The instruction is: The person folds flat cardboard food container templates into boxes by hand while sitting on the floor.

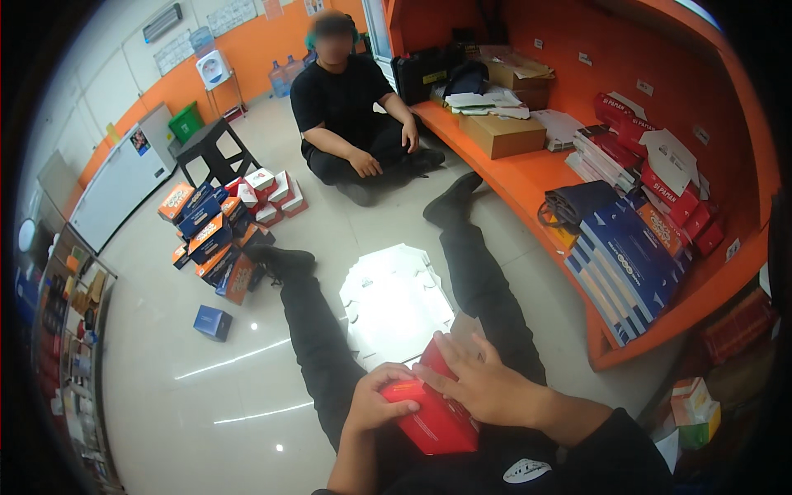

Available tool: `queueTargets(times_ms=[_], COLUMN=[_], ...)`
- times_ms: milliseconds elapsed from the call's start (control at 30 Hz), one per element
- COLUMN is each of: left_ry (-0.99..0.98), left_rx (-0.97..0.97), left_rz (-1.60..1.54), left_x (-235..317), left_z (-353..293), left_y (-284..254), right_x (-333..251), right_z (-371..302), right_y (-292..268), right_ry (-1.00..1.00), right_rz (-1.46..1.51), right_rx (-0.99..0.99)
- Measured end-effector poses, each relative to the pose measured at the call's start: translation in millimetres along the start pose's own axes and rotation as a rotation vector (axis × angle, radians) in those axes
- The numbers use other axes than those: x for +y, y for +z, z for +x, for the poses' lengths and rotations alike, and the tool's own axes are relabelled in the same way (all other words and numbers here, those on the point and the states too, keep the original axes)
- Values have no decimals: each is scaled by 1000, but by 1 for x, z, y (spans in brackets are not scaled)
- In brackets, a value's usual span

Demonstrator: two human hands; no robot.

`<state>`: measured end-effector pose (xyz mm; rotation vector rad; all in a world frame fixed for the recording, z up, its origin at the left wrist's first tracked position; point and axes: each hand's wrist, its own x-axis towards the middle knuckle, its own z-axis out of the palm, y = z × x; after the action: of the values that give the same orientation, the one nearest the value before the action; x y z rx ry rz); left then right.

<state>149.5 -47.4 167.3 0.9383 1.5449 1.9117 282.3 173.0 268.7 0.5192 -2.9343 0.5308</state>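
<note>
A red cardboard box (436, 423) is held in front of me, low over my lap, with an upright red flap (435, 359) at its far side. My left hand (381, 402) is closed round the box's left side, thumb lying on its red face. From the right, my right hand (483, 386) is on the box and its flap, fingers partly stretched along it; its palm side is hidden. Between my outstretched legs lies a pile of flat white cardboard blanks (396, 301). A brown piece of card (468, 327) shows just beyond my right fingers.
Orange, blue and red-white boxes (216, 235) are heaped by my left foot, with a blue box (213, 322) apart. Another person (342, 107) sits ahead. Along the right, an orange shelf (520, 194) bears flat blue cartons (631, 256) and red boxes. A black stool (216, 148) stands behind the heap.
</note>
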Motion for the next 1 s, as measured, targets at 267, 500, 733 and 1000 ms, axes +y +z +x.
queueTargets(times_ms=[267,500,733,1000], left_ry=[-7,6,184,418], left_rx=[-107,-141,25,99], left_rz=[41,89,441,682], left_x=[-10,0,46,57], left_z=[-5,-1,3,0], left_y=[-5,3,20,29], right_x=[1,20,-5,-16], right_z=[-6,-8,-3,0], right_y=[14,6,-14,-23], right_ry=[-44,-120,-12,223], right_rz=[26,43,-121,259], right_rx=[45,86,279,347])
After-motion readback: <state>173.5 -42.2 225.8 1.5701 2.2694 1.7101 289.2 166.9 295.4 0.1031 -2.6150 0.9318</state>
